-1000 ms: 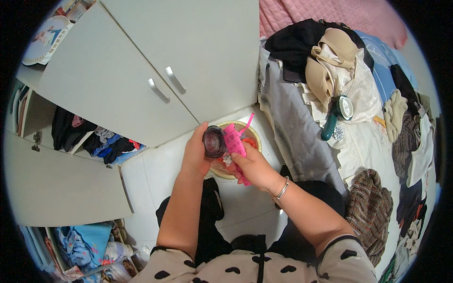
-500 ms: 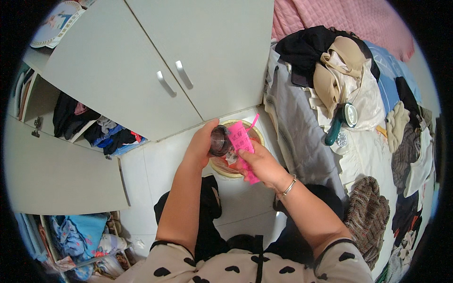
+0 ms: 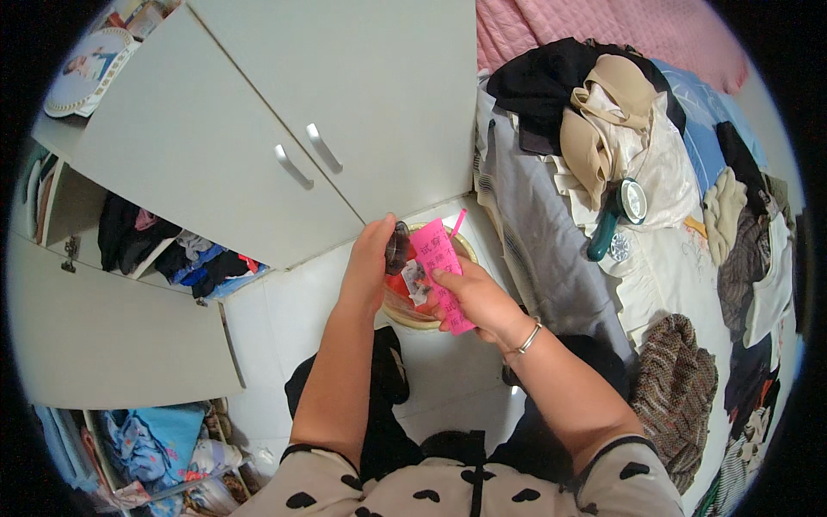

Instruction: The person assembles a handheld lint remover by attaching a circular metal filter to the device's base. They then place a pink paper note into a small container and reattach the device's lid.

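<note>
My left hand [image 3: 369,257] is closed around a dark, round, see-through thing [image 3: 397,248], which shows mostly edge-on beside my fingers; I cannot tell its exact kind. In my right hand [image 3: 474,297] I grip a bright pink tag [image 3: 440,258], a long printed strip with a narrow loop at its upper end. Both hands are above a round bin [image 3: 416,324] with a yellowish rim on the floor. Reddish and whitish scraps [image 3: 413,283] show inside it, partly hidden by the tag and my hands.
Ahead stands a pale wardrobe [image 3: 284,95] with two metal handles. At the left, shelves hold folded clothes [image 3: 202,258]. Along the right, a bed carries a beige bra [image 3: 594,129], a green handheld device [image 3: 613,220], a brown knitted garment [image 3: 676,396] and other clothes.
The dark round thing in my left hand has turned from nearly face-on to more edge-on. The pink tag stays in my right hand. The view has shifted slightly.
</note>
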`<state>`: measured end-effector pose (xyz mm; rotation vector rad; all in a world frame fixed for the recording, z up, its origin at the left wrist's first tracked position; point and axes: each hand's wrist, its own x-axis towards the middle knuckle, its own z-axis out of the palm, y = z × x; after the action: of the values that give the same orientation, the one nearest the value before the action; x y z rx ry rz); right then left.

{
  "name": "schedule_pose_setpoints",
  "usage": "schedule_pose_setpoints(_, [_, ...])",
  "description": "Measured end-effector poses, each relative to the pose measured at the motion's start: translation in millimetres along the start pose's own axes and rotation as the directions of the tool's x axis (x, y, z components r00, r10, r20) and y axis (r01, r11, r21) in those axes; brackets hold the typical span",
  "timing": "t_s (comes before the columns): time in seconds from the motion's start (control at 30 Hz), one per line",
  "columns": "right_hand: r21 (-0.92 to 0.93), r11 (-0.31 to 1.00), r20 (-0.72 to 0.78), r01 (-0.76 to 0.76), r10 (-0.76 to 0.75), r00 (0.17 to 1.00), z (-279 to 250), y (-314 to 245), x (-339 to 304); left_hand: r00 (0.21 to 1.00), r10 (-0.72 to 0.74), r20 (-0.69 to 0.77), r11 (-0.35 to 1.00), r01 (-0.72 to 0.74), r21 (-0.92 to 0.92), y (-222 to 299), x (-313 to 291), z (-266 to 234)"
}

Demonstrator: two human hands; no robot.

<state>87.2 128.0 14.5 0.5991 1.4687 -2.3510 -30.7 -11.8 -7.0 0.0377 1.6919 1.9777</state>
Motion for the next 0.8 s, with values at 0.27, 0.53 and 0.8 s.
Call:
schedule_pose_setpoints(0.27, [0.186, 0.981, 0.117, -0.063, 0.042, 0.992, 7.4, -14.3, -22.2, 0.991, 0.124, 0.054, 0.992, -0.123, -0.010, -6.2, -6.5, 8.4])
schedule_pose_setpoints(0.53, [0.268, 0.959, 0.127, -0.090, 0.058, 0.990, 3.5, -15.0, -25.5, 0.924, 0.361, 0.123, 0.882, -0.382, 0.276, -8.5, -15.5, 22.9])
schedule_pose_setpoints(0.8, [0.466, 0.881, 0.179, -0.089, 0.005, 0.984, -1.7, -10.1, -19.7, 0.679, 0.686, 0.262, 0.454, -0.680, 0.576, -11.3, -14.1, 24.1])
